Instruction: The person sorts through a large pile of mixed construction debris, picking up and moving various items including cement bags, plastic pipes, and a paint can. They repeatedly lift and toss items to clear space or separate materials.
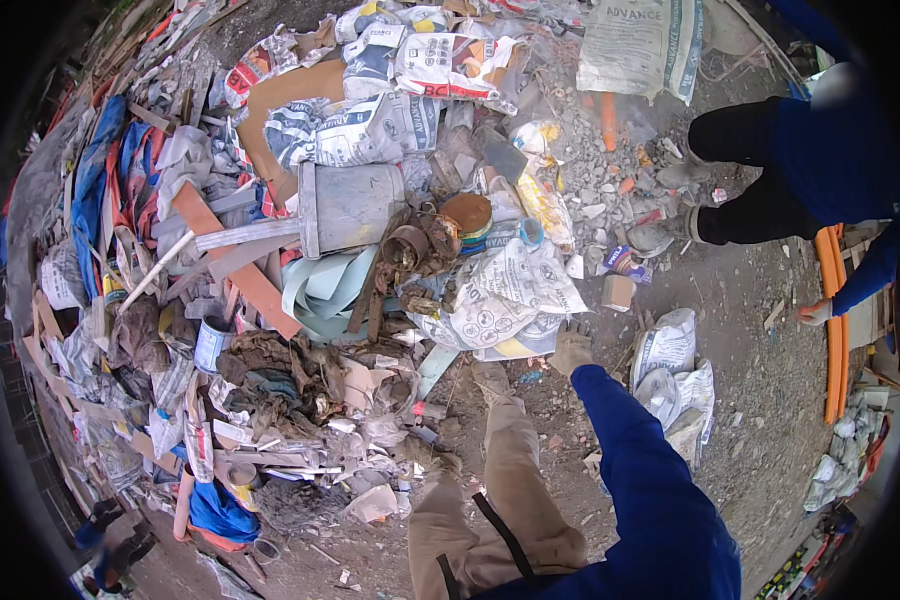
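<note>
My right hand [570,352], in a dusty beige work glove, reaches out along a blue sleeve. Its fingers are closed on the lower right edge of a crumpled white plastic sack [515,290] with dark print. The fingertips partly disappear against the plastic. The sack lies at the right side of a rubbish heap, in front of my boots. A rusty tin [406,246] and dirty brown scraps lie against its left side. My left hand is out of view.
A grey bucket [350,208] lies tipped on the heap among boards and cloth. Several empty sacks [370,130] lie beyond. Another person [815,165] stands on the right, beside orange pipes [832,330]. White sacks [670,375] lie on the dirt right of my arm.
</note>
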Available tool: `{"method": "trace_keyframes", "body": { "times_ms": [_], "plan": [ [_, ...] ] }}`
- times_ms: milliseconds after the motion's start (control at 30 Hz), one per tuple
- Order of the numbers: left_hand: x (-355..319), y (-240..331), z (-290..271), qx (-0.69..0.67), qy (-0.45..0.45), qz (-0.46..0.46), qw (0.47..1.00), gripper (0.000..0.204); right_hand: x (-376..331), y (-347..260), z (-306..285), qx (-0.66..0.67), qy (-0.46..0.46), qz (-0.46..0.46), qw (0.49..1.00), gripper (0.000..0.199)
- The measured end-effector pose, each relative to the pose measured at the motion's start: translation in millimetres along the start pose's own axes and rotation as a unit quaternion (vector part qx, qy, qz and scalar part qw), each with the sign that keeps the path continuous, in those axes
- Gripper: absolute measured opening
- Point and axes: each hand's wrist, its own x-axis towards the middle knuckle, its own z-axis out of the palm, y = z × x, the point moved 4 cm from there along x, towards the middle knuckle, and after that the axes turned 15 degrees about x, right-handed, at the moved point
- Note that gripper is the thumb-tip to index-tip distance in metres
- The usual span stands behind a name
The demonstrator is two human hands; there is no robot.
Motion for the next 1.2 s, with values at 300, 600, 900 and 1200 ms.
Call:
{"method": "trace_keyframes", "body": {
  "times_ms": [300, 600, 900, 1200],
  "plan": [
    [-45, -51, 88, 0.083, -0.022, -0.206, 0.975, 0.052, 177, 52, 77, 0.045, -0.094, 0.099, 0.990, 0.139],
    [-34, -19, 86, 0.050, -0.001, -0.158, 0.986, 0.053, 189, 68, 66, 0.131, -0.017, 0.165, 0.977, 0.143],
    [-59, -30, 97, 0.085, -0.052, -0.195, 0.976, 0.053, 232, 89, 174, 0.525, -0.163, 0.180, 0.816, 0.095],
    [-67, 31, 91, 0.031, 0.008, -0.119, 0.992, 0.044, 122, 46, 79, 0.598, -0.125, 0.245, 0.753, 0.052]
  ]
}}
